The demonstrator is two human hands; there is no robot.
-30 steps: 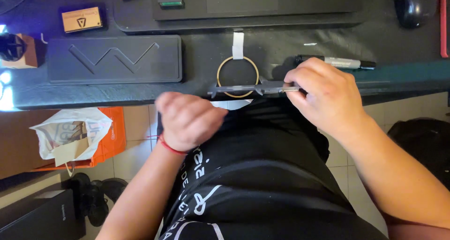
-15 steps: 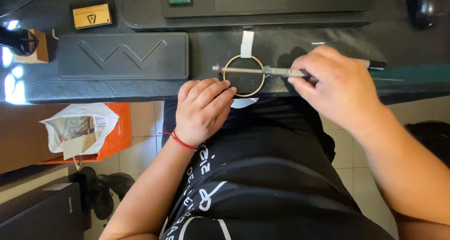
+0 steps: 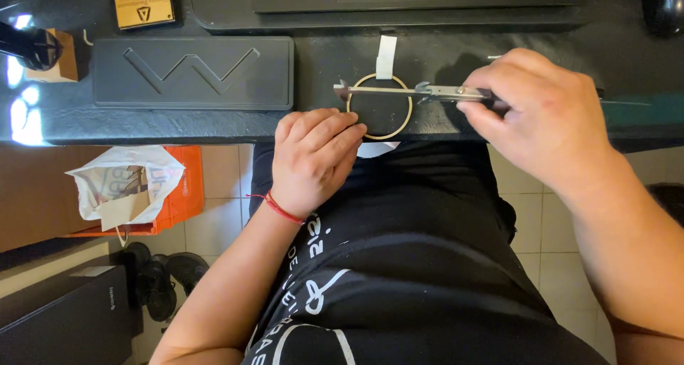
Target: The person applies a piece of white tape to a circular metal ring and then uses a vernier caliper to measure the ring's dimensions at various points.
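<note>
Compared with the earlier views, the left hand (image 3: 313, 158) has moved up from the lap to the tabletop (image 3: 214, 126) edge; its fingertips (image 3: 350, 131) now touch the lower left rim of the thin ring (image 3: 380, 106), steadying it. The ring lies flat on the tabletop, held at the top by a white tape strip (image 3: 385, 56). The right hand (image 3: 541, 119) has its grip closed on the metal caliper (image 3: 406, 90), which has shifted to span the ring's upper part. The tabletop is dark, carrying a grey moulded case (image 3: 192, 73). Below: tiled floor (image 3: 214, 222), an orange crate (image 3: 182, 194) with a bag.
</note>
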